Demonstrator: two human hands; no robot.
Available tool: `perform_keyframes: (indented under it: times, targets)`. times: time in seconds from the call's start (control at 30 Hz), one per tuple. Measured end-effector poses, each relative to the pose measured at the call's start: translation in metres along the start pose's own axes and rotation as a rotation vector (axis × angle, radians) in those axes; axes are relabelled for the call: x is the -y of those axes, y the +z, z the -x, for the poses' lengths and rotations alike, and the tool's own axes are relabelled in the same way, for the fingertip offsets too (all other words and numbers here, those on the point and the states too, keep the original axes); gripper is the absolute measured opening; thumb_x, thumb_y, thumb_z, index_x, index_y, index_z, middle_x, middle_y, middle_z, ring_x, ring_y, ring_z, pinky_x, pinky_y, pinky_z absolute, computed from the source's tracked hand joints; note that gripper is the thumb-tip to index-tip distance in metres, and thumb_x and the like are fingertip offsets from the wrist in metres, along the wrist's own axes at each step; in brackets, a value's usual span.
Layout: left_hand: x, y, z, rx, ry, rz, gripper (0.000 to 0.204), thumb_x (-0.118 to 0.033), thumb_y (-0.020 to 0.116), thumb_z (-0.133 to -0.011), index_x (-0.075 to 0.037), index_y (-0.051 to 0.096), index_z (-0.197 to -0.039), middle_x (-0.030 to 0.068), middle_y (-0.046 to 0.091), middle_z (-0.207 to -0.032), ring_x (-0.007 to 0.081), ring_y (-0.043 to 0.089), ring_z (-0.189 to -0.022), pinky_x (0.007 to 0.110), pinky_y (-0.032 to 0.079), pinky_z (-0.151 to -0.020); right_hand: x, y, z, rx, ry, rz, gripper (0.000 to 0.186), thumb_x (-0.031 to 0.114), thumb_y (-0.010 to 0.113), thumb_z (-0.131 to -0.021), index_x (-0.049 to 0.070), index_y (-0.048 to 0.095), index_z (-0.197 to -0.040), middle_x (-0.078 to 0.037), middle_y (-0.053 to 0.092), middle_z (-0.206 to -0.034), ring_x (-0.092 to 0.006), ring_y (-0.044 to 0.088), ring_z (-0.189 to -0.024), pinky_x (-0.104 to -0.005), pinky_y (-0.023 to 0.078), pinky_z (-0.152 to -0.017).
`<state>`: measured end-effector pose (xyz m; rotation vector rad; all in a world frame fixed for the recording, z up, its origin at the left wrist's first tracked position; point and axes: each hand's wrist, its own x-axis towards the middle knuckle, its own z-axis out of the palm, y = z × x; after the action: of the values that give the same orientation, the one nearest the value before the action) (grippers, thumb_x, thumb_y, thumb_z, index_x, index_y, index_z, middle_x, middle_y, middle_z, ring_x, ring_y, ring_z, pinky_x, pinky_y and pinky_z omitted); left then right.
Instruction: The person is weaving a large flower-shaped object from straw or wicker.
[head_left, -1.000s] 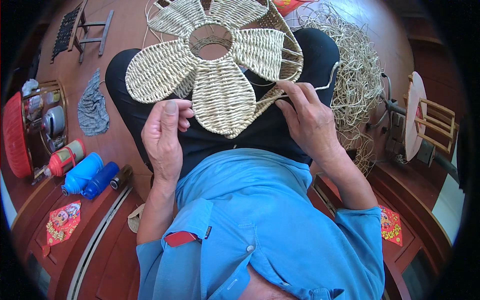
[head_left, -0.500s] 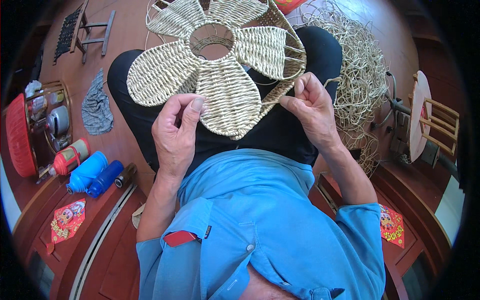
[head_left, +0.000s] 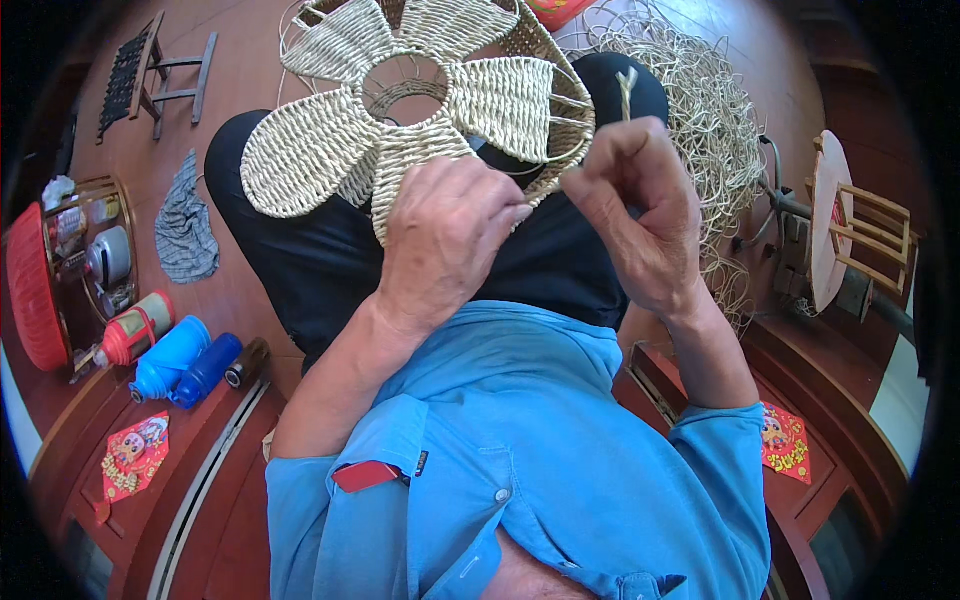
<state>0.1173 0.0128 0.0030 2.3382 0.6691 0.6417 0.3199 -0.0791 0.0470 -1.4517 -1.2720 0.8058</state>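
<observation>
Head view: your left hand grips the weave at its petal edge.
Right hand: pinched shut on a strand.
Handling: likely light, stiff; hold it by the rim.

On the reddish wooden floor around me lie a grey cloth, two blue bottles, a small stool and a tangle of straw.

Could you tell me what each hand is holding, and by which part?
Left hand grips the woven flower-shaped piece by its near petal; right hand pinches a straw strand near its end.
</observation>
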Motion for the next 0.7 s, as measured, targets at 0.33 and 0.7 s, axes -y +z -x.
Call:
perform_keyframes:
  times: [0.33,0.7]
  targets:
    - [0.0,-0.02,0.036,-0.167,-0.389,0.069,0.012,-0.012,0.085,-0.093,-0.005,0.076,-0.093,0.0059,0.072,-0.091,0.0208,0.067,-0.083,0.036,0.051,-0.079,0.001,0.018,0.023,0.031,0.254,0.263,0.036,0.002,0.077,-0.098,0.002,0.07,-0.134,-0.01,0.077,-0.107,-0.0094,0.063,-0.063,-0.0286,0.052,-0.058]
    - [0.001,-0.017,0.05,-0.11,-0.308,-0.087,0.014,-0.015,0.085,-0.091,-0.012,0.073,-0.094,0.0018,0.069,-0.09,0.0245,0.064,-0.086,0.041,0.044,-0.08,-0.006,0.038,-0.009,0.351,0.604,0.035,0.045,0.008,0.067,-0.108,-0.005,0.06,-0.15,-0.01,0.077,-0.1,-0.0111,0.065,-0.06,-0.0309,0.053,-0.056]
